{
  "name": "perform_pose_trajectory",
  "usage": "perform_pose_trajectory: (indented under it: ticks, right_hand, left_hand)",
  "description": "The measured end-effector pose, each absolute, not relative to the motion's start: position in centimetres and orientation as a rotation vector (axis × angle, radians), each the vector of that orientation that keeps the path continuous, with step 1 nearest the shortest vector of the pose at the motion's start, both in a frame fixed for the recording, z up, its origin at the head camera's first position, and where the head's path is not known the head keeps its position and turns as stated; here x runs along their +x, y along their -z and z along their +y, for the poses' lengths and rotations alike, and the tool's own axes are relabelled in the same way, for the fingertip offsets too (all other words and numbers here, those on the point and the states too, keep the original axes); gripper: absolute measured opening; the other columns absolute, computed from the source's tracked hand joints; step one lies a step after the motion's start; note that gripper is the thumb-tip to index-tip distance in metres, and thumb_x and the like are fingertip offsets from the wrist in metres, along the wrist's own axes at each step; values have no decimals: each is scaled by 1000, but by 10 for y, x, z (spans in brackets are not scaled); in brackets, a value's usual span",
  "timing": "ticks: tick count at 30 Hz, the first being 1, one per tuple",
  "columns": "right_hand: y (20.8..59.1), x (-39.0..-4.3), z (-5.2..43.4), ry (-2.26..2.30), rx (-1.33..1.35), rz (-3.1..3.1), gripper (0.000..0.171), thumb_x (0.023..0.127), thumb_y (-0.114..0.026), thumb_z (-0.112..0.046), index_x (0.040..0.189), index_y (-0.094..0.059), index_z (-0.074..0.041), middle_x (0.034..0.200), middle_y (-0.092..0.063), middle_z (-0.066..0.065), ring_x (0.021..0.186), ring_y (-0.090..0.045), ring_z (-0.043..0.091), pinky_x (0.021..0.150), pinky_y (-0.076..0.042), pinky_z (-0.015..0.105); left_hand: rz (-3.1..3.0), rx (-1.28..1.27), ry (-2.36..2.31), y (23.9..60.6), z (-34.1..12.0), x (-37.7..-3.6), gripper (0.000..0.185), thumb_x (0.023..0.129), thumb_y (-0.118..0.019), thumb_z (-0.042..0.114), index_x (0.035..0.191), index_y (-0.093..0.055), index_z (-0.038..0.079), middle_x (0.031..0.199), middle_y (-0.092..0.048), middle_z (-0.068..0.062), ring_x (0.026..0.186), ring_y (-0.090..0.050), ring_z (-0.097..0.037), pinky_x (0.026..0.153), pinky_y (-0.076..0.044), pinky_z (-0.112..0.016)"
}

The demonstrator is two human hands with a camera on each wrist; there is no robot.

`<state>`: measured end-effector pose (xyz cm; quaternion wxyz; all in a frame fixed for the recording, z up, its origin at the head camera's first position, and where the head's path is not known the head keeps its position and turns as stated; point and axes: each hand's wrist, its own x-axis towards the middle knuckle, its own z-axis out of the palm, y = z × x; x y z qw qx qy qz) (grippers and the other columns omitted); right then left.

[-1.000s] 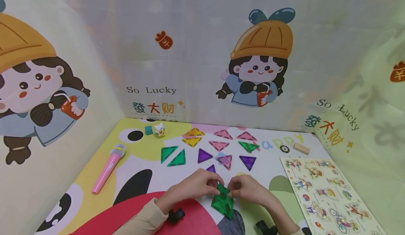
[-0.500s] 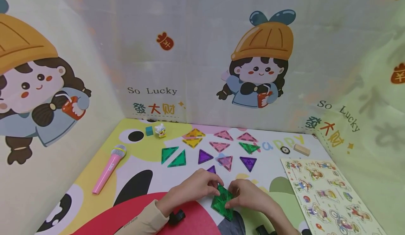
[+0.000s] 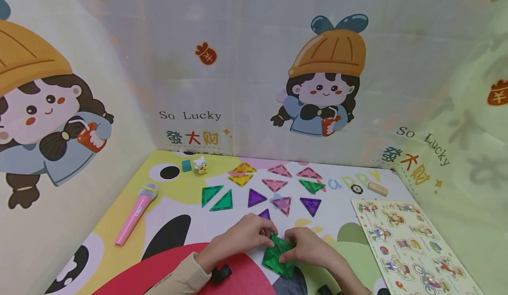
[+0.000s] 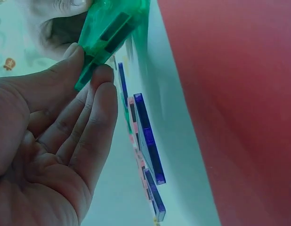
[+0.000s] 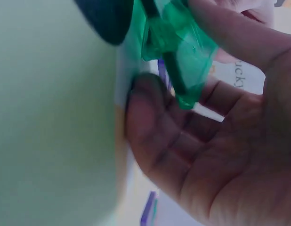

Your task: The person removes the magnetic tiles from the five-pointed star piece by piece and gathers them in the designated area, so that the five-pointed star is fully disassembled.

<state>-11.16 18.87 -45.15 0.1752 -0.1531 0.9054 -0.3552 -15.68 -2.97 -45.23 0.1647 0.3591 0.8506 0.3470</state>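
Note:
Near the front of the table, both hands hold a cluster of translucent green magnetic tiles (image 3: 274,262) with triangular faces. The left hand (image 3: 251,233) pinches one corner, and the left wrist view shows the green tiles (image 4: 108,37) between its thumb and fingertips. From the other side the right hand (image 3: 309,245) grips the cluster, thumb over the near face and fingers behind. In the right wrist view the green tiles (image 5: 183,56) jut down past the curled fingers (image 5: 145,113). A purple triangle tile (image 3: 264,214) lies just beyond the left hand, partly hidden.
Loose triangle tiles lie beyond the hands: yellow (image 3: 240,180), pink (image 3: 274,184), teal-green (image 3: 222,200) and purple (image 3: 311,205). A pink toy microphone (image 3: 136,214) is at left, with a small figurine (image 3: 200,165) behind. A sticker board (image 3: 412,242) and wooden block (image 3: 378,188) are at right.
The right thumb has moved from the tiles' edge onto their near face. The green cluster has shifted slightly and turned in the hands. The left hand keeps its pinch.

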Motion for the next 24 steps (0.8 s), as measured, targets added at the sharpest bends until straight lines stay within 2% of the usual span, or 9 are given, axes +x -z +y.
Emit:
perform_pose_trajectory:
  ticks: [5,10,17,20,24]
  right_hand:
    - [458,-115,193,1140,-485,2426,20,79,-80,-23,75,-64,-13,62,-47,-10,57,-40,4,52,-34,21]
    - [463,-114,196,1326,-461,2227,11,83,-77,-15,82,-72,-5,66,-59,-6,56,-46,4,51,-40,21]
    - [463,-117,200,1450,-491,2065,15,86,-71,-11,92,-74,2,66,-59,-5,59,-46,2,56,-41,20]
    - [463,-118,202,1482,-508,1992,19,87,-69,-10,99,-73,4,66,-57,-8,60,-46,1,58,-42,20]
    - [464,-119,204,1528,-532,1870,25,90,-67,-11,110,-70,5,73,-65,-10,63,-51,-1,62,-45,20]
  left_hand:
    - [2396,978,-1018,455,-30,-158,18,83,-80,21,100,-75,27,80,-66,17,75,-58,3,67,-48,-18]
    - [2363,937,-1079,458,-31,-158,15,81,-82,20,93,-74,26,77,-66,16,73,-60,2,65,-49,-18]
    - [2307,861,-1165,458,-33,-159,13,82,-81,15,89,-74,23,73,-67,11,60,-64,-4,59,-51,-20]
    - [2284,864,-1182,458,-34,-159,13,82,-81,14,88,-74,23,74,-68,10,59,-64,-5,59,-52,-20]
    - [2231,869,-1192,455,-37,-160,13,82,-80,13,90,-76,23,77,-69,10,62,-65,-5,60,-52,-21]
